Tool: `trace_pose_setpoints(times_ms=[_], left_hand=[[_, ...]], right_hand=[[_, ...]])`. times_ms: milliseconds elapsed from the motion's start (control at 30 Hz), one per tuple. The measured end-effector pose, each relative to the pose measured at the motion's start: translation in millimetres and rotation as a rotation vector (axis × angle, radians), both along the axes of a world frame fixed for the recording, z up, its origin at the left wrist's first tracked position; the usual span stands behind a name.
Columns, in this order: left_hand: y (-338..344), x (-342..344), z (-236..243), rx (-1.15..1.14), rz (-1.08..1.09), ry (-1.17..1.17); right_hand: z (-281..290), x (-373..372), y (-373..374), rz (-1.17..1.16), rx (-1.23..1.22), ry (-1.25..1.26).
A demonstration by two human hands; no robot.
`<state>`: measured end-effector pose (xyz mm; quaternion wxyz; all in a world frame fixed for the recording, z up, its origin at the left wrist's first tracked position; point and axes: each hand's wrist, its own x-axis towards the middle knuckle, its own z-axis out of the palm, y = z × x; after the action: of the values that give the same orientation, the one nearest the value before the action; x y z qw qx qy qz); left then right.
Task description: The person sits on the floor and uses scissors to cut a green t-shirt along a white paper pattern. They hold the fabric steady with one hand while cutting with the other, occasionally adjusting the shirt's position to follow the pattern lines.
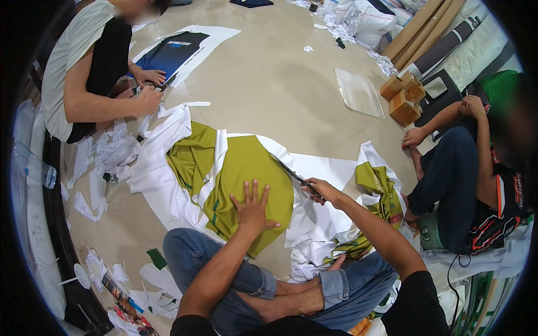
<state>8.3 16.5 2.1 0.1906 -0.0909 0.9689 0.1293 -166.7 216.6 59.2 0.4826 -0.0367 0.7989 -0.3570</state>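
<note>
My left hand [252, 207] lies spread on an olive-green fabric piece [263, 168], with white edging and a teal stripe beside it. My right hand [322, 190] grips long dark scissors [294, 174], whose blades lie along the piece's upper right edge, where white material [325, 168] borders the green. More olive and white fabric is bunched [378, 199] to the right of my right hand, and another olive fold [190, 143] lies beyond my left hand. My crossed legs in jeans are just below the fabric.
A co-worker [84, 73] at upper left cuts near a navy printed piece [168, 56]. Another person [459, 173] sits at right beside cardboard boxes [403, 101] and a plastic sheet [358, 92]. Scraps [95, 168] litter the left. Rolls [431, 33] and white sacks [367, 19] stand at the back.
</note>
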Motion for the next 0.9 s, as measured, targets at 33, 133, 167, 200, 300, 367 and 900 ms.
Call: trace_pose_setpoints(times_ms=[33, 133, 167, 200, 300, 367, 900], left_hand=[[-0.1, 0.8, -0.1, 0.000, 0.001, 0.007], [-0.2, 2.1, -0.4, 0.007, -0.001, 0.019], [-0.9, 3.6, -0.7, 0.011, 0.000, 0.020], [-2.0, 5.2, -1.0, 0.007, 0.008, 0.015], [-0.3, 4.1, -0.3, 0.002, 0.009, 0.007], [-0.7, 1.3, 1.6, -0.009, 0.002, -0.002], [-0.5, 2.5, 4.2, -0.012, 0.024, -0.007]], right_hand=[[-3.1, -2.2, -3.8, 0.005, -0.007, 0.006], [-3.4, -0.9, -5.0, 0.040, 0.008, 0.015], [-0.8, 1.6, -7.1, 0.055, 0.013, 0.013], [0.7, 3.8, -10.8, 0.054, 0.016, 0.006], [2.4, 4.0, -16.0, 0.020, 0.014, -0.010], [0.8, -1.1, -22.1, -0.020, -0.018, -0.030], [-12.5, -3.7, -46.4, 0.025, -0.026, 0.043]])
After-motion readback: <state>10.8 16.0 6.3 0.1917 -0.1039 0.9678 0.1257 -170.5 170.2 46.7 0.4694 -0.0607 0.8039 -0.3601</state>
